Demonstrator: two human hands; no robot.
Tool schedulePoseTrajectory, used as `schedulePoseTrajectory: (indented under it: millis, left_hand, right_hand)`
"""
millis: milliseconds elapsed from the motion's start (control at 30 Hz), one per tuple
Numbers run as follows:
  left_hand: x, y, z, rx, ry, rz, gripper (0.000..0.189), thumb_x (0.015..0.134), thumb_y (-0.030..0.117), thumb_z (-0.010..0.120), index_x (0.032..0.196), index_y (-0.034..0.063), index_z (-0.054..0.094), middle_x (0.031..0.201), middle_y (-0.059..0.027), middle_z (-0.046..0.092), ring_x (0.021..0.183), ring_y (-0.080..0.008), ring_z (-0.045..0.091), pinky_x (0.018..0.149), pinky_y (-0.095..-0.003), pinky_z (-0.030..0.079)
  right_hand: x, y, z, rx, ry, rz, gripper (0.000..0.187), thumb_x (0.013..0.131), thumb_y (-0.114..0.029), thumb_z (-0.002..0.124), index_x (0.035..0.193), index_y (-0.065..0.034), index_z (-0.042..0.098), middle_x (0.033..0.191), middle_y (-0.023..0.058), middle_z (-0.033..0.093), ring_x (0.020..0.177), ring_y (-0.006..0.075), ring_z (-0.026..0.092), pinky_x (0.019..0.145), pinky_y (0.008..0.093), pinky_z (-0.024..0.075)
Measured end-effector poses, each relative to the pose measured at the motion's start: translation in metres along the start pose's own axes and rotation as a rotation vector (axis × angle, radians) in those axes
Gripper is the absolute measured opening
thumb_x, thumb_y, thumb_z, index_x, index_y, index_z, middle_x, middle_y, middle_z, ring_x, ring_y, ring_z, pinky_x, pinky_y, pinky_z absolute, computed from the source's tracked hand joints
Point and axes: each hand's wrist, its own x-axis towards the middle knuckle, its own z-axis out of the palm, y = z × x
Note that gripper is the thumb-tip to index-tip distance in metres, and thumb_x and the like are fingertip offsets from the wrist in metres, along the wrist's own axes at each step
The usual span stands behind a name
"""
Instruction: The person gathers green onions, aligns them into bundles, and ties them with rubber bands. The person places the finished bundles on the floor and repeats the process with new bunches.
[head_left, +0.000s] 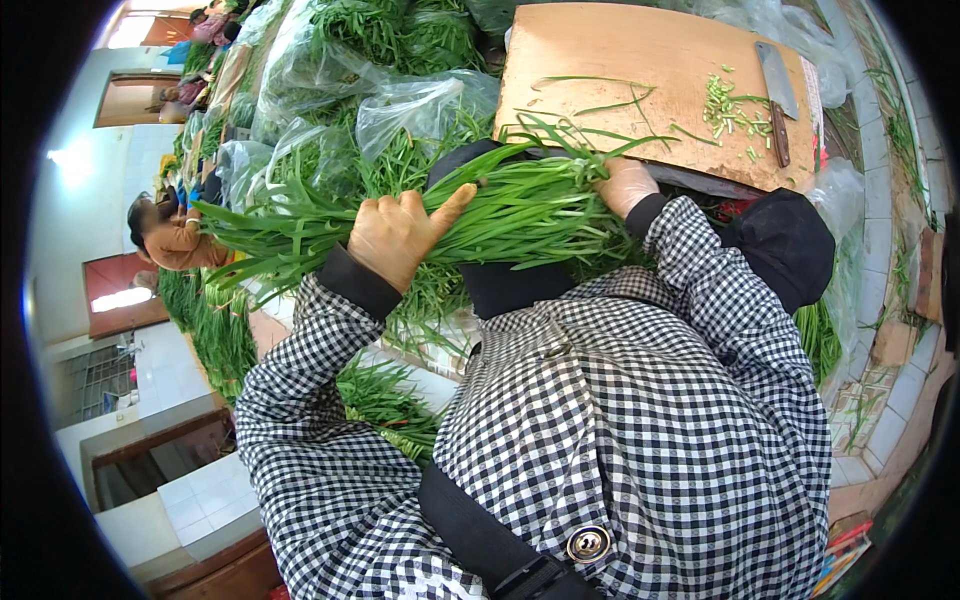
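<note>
A thick bunch of long flat green leaves, apparently garlic chives (517, 206), lies across my front above my lap. My left hand (394, 232) is wrapped around its leafy middle, thumb pointing along the leaves. At the paler stem end, my right hand (626, 184) grips the bunch close to the near edge of a wooden cutting board (600, 52). Both hands appear to wear thin translucent gloves. A cleaver (777, 82) with a wooden handle rests on the board's right side, beside a scatter of chopped stem ends (724, 109). A few loose leaves (615, 105) also lie there.
Clear plastic bags (420, 101) and heaped greens (435, 37) spread beyond my left hand. Tied bundles of greens (225, 315) line the left, where a person in an orange-brown top (184, 244) works. Cut greens (394, 409) lie by my left elbow. A tiled ledge (877, 225) runs along the right.
</note>
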Motion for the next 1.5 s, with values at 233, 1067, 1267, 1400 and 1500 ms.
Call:
schedulePoseTrajectory:
  millis: [233, 1067, 1267, 1400, 1500]
  left_hand:
    - [-0.033, 0.002, 0.043, -0.156, 0.02, -0.156, 0.082, 0.078, 0.001, 0.054, 0.146, 0.0348, 0.023, 0.084, -0.0074, 0.057, 0.066, -0.022, 0.059, 0.062, -0.0363, 0.049]
    - [-0.031, 0.002, 0.063, -0.167, 0.249, -0.082, 0.069, 0.081, 0.008, 0.054, 0.14, 0.0375, 0.035, 0.094, -0.0088, 0.061, 0.071, -0.022, 0.061, 0.067, -0.0353, 0.051]
    - [-0.028, -0.001, 0.063, -0.144, 0.235, -0.052, 0.067, 0.081, 0.008, 0.054, 0.139, 0.038, 0.037, 0.092, -0.0091, 0.062, 0.07, -0.0217, 0.061, 0.065, -0.0344, 0.05]
    - [-0.031, 0.002, 0.067, -0.16, 0.25, -0.075, 0.066, 0.082, 0.009, 0.054, 0.138, 0.038, 0.038, 0.09, -0.0087, 0.061, 0.069, -0.0215, 0.061, 0.064, -0.0338, 0.05]
    - [-0.03, 0.004, 0.07, -0.191, 0.276, -0.077, 0.066, 0.082, 0.009, 0.055, 0.138, 0.0381, 0.038, 0.089, -0.008, 0.061, 0.067, -0.0213, 0.061, 0.064, -0.034, 0.05]
  right_hand:
    - [0.013, 0.098, -0.053, 0.423, 0.222, 0.402, 0.033, 0.089, -0.019, 0.058, 0.115, -0.0007, 0.06, 0.094, 0.0132, 0.068, 0.076, 0.0184, 0.063, 0.062, 0.0322, 0.0516]
    - [0.018, 0.05, -0.068, 0.934, -0.287, -0.165, 0.035, 0.086, -0.014, 0.065, 0.116, -0.0027, 0.053, 0.101, 0.0102, 0.064, 0.066, 0.0107, 0.057, 0.053, 0.0198, 0.048]
    - [0.037, -0.037, -0.034, 0.124, -0.4, -0.203, 0.07, 0.077, -0.048, 0.071, 0.116, 0.0078, 0.054, 0.111, 0.0216, 0.061, 0.098, 0.0307, 0.059, 0.084, 0.039, 0.0479]
    - [0.045, -0.01, -0.032, -0.009, -0.42, -0.452, 0.05, 0.084, -0.039, 0.067, 0.111, 0.0019, 0.058, 0.092, 0.0201, 0.06, 0.082, 0.0293, 0.058, 0.071, 0.0432, 0.0449]
    - [0.053, 0.012, -0.034, -0.243, -0.337, -0.708, 0.044, 0.085, -0.037, 0.065, 0.113, -0.0032, 0.059, 0.098, 0.0183, 0.059, 0.084, 0.0255, 0.057, 0.069, 0.0402, 0.0465]
